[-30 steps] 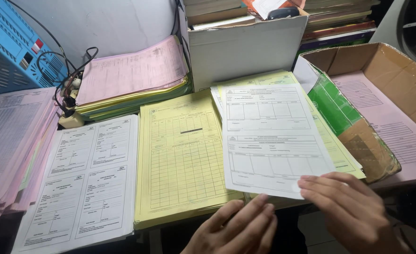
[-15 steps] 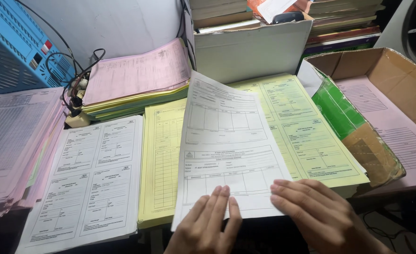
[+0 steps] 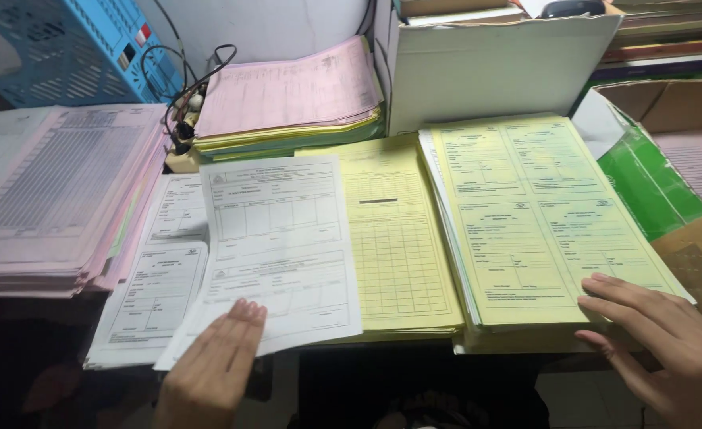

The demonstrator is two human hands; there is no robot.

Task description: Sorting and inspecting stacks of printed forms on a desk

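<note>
My left hand (image 3: 212, 365) lies flat, fingers together, on the near edge of a loose white printed form (image 3: 279, 246). That sheet sits askew, partly over a white stack of forms (image 3: 156, 294) and partly over a yellow stack of ruled forms (image 3: 399, 246). My right hand (image 3: 665, 345) rests with fingers spread on the near right corner of a second yellow stack of forms (image 3: 534, 222). Neither hand grips anything.
A thick pink and white paper pile (image 3: 57, 191) fills the left. A pink-topped pile (image 3: 287, 95) and a cable bundle (image 3: 184, 103) lie behind. A blue crate (image 3: 73, 48), a white box (image 3: 494, 71) and a cardboard box (image 3: 684, 159) with a green packet ring the back and right.
The white form has moved left, from the right yellow stack across the middle stack onto the white stack. My left hand followed it; my right hand stayed on the right stack.
</note>
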